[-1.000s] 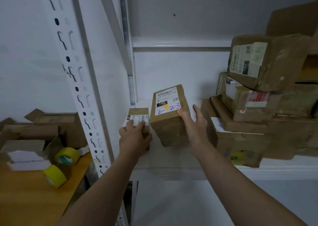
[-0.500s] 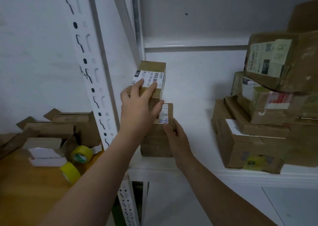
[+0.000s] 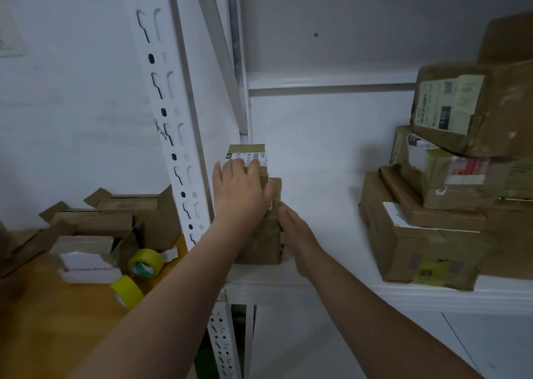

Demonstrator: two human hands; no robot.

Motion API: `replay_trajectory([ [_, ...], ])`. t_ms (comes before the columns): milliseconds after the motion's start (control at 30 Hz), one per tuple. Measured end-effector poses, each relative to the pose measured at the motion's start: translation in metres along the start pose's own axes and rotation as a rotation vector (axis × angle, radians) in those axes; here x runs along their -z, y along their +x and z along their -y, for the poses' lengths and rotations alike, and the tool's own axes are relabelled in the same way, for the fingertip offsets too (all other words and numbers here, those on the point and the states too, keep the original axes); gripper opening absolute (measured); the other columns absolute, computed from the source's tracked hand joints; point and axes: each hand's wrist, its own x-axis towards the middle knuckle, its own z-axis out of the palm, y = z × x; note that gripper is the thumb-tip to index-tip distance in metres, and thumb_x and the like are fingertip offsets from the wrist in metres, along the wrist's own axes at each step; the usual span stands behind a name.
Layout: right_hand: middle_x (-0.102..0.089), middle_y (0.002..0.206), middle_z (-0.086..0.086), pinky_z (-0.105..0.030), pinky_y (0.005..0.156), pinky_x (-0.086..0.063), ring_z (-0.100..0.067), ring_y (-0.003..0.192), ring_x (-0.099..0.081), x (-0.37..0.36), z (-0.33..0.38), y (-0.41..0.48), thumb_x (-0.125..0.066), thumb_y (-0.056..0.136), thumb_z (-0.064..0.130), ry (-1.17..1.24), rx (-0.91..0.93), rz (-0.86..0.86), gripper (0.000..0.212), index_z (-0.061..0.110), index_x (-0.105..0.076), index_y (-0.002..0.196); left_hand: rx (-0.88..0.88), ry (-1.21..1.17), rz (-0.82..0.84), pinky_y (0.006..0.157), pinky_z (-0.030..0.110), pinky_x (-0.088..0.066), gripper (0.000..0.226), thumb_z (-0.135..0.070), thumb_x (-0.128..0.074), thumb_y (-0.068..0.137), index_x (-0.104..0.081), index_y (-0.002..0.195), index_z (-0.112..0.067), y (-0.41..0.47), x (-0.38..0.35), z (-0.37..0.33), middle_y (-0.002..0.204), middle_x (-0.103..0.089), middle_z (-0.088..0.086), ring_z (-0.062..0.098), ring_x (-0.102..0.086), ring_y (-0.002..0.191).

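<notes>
A small cardboard box (image 3: 248, 152) with a white barcode label sits on top of a larger brown box (image 3: 264, 246) at the left end of the white shelf (image 3: 317, 176). My left hand (image 3: 240, 194) lies over the small box's front, fingers spread across the label and thumb along its right side. My right hand (image 3: 294, 234) presses flat against the right side of the larger box, fingers straight. The larger box's label is hidden behind my left hand.
A stack of taped, labelled parcels (image 3: 450, 182) fills the shelf's right side. The white slotted upright (image 3: 170, 124) stands just left of the boxes. On the wooden table (image 3: 43, 321) at the left lie open cartons (image 3: 115, 220) and two yellow tape rolls (image 3: 145, 263).
My left hand lifted the small box and has set it down on the larger one, further back. My right hand stood the larger box against the left end and now rests on its side.
</notes>
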Motion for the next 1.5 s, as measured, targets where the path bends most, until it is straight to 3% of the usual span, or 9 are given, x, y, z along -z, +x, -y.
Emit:
replay_trajectory([
  [100,-0.050,0.103,0.017,-0.002,0.046,-0.038,0.011,0.075,-0.044,0.008,0.010,-0.007,-0.035,0.102,0.040,-0.058,0.065,-0.090,0.042,0.025,-0.041,0.141,-0.061,0.101,0.007,0.117,0.048,-0.002,0.052,-0.048,-0.030,0.097,-0.041,0.135,-0.015,0.000,0.004,0.000,0.135,-0.048,0.015,0.032,-0.037,0.131],
  [233,-0.057,0.121,0.008,-0.001,0.069,-0.037,0.001,0.099,-0.054,0.031,0.040,-0.023,-0.048,0.099,0.030,-0.197,0.350,-0.255,0.030,0.023,-0.054,0.127,-0.104,0.096,-0.035,0.116,0.048,0.000,0.057,-0.051,-0.029,0.097,-0.035,0.141,-0.016,0.002,0.018,-0.015,0.145,-0.038,0.017,0.034,-0.025,0.139],
  [500,-0.062,0.113,0.008,-0.012,0.081,-0.045,-0.006,0.104,-0.057,0.125,0.123,-0.097,-0.055,0.094,0.017,-0.430,0.804,-0.549,0.020,0.027,-0.061,0.111,-0.355,-0.379,-0.224,0.114,0.042,-0.019,0.049,-0.044,-0.047,0.094,-0.047,0.136,-0.018,0.011,0.067,-0.107,0.141,-0.045,0.008,0.028,-0.029,0.137],
  [700,-0.050,0.113,0.007,-0.024,0.087,-0.042,-0.014,0.109,-0.052,0.211,0.138,-0.140,-0.059,0.091,0.017,-0.714,0.797,-0.818,0.023,0.021,-0.059,0.113,-0.400,-0.733,-0.048,0.107,0.036,-0.030,0.055,-0.039,-0.052,0.093,-0.036,0.142,-0.021,0.011,0.061,-0.175,0.145,-0.035,0.005,0.024,-0.031,0.133],
  [900,-0.034,0.133,-0.003,-0.028,0.086,-0.036,-0.021,0.124,-0.036,0.251,0.162,-0.132,-0.062,0.087,0.040,-1.004,0.618,-0.914,0.054,0.030,-0.041,0.136,-0.489,-0.787,0.067,0.115,0.041,-0.017,0.056,-0.044,-0.036,0.099,-0.017,0.150,-0.032,0.061,0.081,-0.235,0.159,-0.011,0.002,0.025,-0.012,0.144],
  [1000,-0.028,0.134,-0.003,-0.033,0.089,-0.039,-0.023,0.122,-0.035,0.252,0.167,-0.123,-0.062,0.084,0.051,-1.081,0.556,-0.863,0.069,0.037,-0.028,0.143,-0.497,-0.920,0.101,0.112,0.047,-0.030,0.045,-0.039,-0.031,0.102,-0.036,0.144,-0.025,0.073,0.080,-0.239,0.148,-0.036,0.007,0.025,-0.031,0.136],
  [1067,-0.025,0.135,-0.003,-0.034,0.090,-0.040,-0.024,0.120,-0.035,0.250,0.166,-0.118,-0.061,0.082,0.058,-1.110,0.532,-0.839,0.076,0.040,-0.023,0.144,-0.466,-1.055,0.075,0.104,0.038,-0.041,0.043,-0.037,-0.030,0.102,-0.044,0.138,-0.019,0.068,0.077,-0.237,0.136,-0.046,0.005,0.015,-0.041,0.124],
  [1200,-0.033,0.128,-0.005,-0.031,0.080,-0.045,-0.023,0.112,-0.044,0.238,0.163,-0.109,-0.063,0.073,0.067,-1.083,0.621,-0.900,0.080,0.031,-0.030,0.137,-0.427,-1.153,0.024,0.091,-0.002,-0.028,0.043,-0.044,-0.028,0.100,-0.047,0.133,-0.023,0.053,0.068,-0.232,0.134,-0.041,0.001,-0.002,-0.038,0.114],
  [1500,-0.036,0.115,0.005,-0.013,0.064,-0.041,-0.007,0.096,-0.046,0.225,0.169,-0.111,-0.078,0.068,0.049,-0.891,0.827,-1.004,0.065,0.027,-0.034,0.111,-0.238,-1.461,0.042,0.077,-0.004,-0.034,0.034,-0.042,-0.033,0.100,-0.037,0.132,-0.029,0.032,0.068,-0.224,0.125,-0.045,-0.020,-0.020,-0.043,0.108],
])
